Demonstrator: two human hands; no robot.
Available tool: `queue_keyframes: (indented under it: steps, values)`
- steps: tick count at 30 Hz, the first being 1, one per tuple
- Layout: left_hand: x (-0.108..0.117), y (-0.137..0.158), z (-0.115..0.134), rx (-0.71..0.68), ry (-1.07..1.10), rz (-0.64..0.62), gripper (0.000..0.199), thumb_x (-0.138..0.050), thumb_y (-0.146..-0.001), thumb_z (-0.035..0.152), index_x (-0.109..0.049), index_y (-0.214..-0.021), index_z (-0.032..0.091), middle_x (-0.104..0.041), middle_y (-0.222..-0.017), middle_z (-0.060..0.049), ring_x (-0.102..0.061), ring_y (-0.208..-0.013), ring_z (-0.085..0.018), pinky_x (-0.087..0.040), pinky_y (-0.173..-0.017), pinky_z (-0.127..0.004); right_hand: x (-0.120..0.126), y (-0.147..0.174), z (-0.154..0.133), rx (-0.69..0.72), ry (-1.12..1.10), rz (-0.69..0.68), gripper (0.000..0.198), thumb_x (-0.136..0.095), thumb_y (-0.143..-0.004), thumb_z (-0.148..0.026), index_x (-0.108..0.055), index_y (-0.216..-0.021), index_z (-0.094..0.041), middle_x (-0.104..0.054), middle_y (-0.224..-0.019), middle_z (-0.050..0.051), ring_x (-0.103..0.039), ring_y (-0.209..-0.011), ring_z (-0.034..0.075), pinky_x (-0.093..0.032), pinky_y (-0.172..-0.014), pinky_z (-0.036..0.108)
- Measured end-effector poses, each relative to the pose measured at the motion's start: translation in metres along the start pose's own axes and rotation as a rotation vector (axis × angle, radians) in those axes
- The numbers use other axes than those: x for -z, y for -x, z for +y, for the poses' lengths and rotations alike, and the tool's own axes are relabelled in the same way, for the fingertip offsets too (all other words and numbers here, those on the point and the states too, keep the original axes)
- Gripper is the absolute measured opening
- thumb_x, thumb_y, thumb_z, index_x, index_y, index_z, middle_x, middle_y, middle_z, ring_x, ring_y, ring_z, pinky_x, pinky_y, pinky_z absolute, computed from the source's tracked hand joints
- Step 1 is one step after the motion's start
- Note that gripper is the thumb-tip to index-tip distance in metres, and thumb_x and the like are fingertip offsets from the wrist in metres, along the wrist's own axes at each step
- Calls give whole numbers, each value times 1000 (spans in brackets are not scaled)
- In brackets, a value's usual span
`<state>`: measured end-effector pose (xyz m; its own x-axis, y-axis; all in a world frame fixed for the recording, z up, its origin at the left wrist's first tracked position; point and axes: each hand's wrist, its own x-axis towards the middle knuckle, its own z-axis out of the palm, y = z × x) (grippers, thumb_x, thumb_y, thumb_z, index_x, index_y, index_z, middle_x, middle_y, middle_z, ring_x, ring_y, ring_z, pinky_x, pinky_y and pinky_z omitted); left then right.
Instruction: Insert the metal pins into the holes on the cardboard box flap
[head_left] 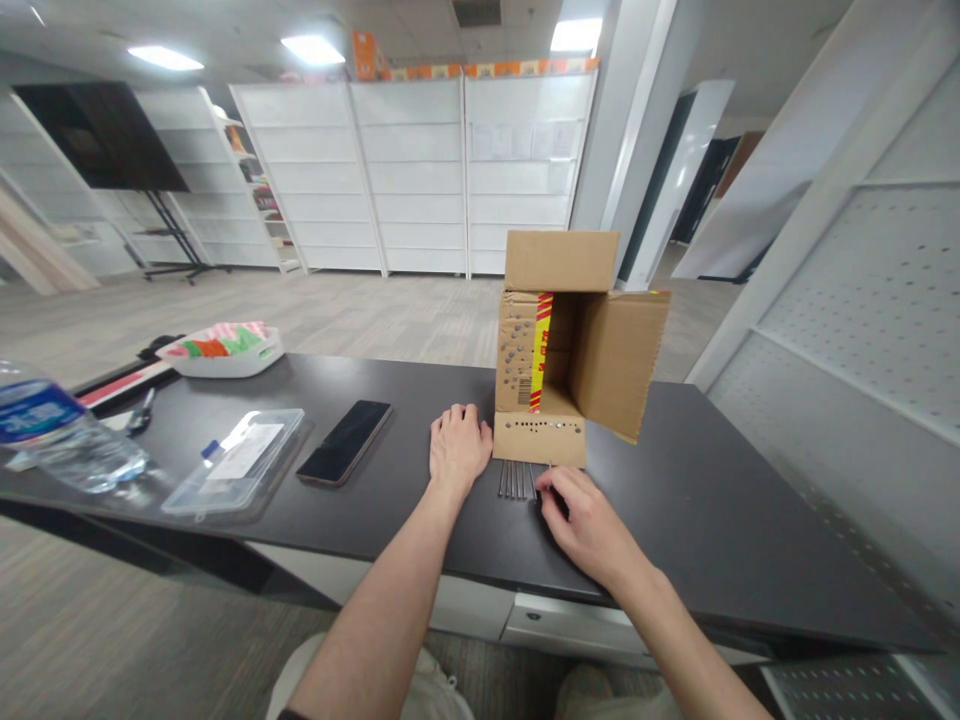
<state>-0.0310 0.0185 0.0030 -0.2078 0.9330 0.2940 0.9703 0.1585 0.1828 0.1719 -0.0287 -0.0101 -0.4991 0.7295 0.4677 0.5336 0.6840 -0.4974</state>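
Observation:
Flat on the dark desk, my left hand (460,446) rests just left of an open cardboard box (592,340), fingers pointing forward with nothing in them. A row of several thin metal nails (514,480) lies side by side before the box's lower flap (538,440), which has a line of small holes. At the right end of that row, my right hand (581,515) is closed in a pinch on a nail, mostly hidden by the fingers. Round grey nail heads dot the box's left flap (516,350), beside red and yellow tape.
Left on the desk (720,500) lie a black phone (345,442), a clear plastic case (236,462), a water bottle (64,430) on its side and a white basket (223,358) with colourful packets. A white perforated panel (862,300) stands to the right.

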Motion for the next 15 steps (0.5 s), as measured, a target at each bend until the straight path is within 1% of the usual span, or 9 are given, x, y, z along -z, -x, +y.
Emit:
queue_keyframes:
  steps: [4,9,15]
  values:
    - [-1,-1,0,1,16,0,25,-44,-95,31,-60,-111,20,-62,-115,-10,-56,-112,-25,-39,-98,-40,0,0,-1,1,48,-39,16,-45,-91,-10,-56,-91,-22,-62,-89,4,-56,-87,23,-44,-79,37]
    - [-3,0,-1,-6,10,12,25,-44,-95,31,-60,-111,19,-62,-116,-10,-56,-111,-25,-39,-98,-40,2,-1,-4,1,57,-63,16,-46,-91,-9,-56,-92,-21,-63,-92,5,-56,-89,22,-43,-81,36]
    - [-3,0,-1,-4,-4,6,25,-44,-95,32,-60,-111,20,-63,-114,-10,-56,-111,-25,-39,-97,-39,3,0,-2,-54,58,-1,14,-46,-89,-11,-56,-92,-21,-62,-94,5,-56,-90,22,-40,-83,35]
